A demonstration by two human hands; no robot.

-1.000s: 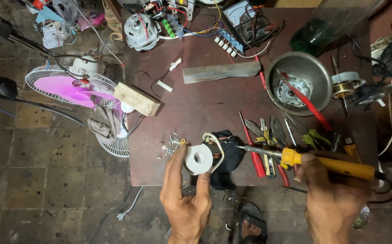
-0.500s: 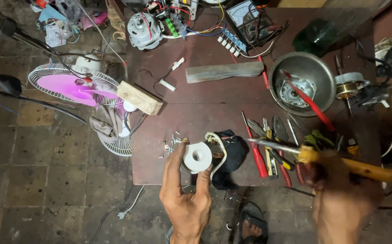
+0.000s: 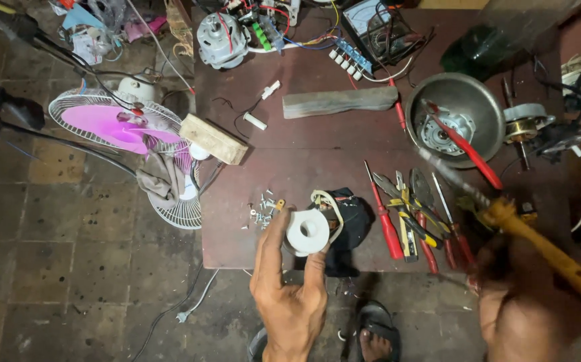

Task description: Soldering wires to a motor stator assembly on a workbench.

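Now the right hand (image 3: 525,315), gripping the yellow-handled screwdriver (image 3: 545,251), has swung it up off the white spool (image 3: 307,231); left hand (image 3: 290,295) pinches that spool at the table (image 3: 304,154) edge, unworked.

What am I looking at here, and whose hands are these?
There is no machine: a person wears a camera on the head, so the one picture looks straight down at their own two bare hands over a dark red workbench.

The left hand has its grip on a white spool, beside a dark bundle with cream-coloured wires. The right hand, blurred, holds a yellow-handled tool whose metal shaft points up and to the left.

On the bench lie red-handled screwdrivers and pliers, a small heap of screws, a metal bowl with a motor part inside, and a wooden block. A pink-bladed fan lies on the floor at left.
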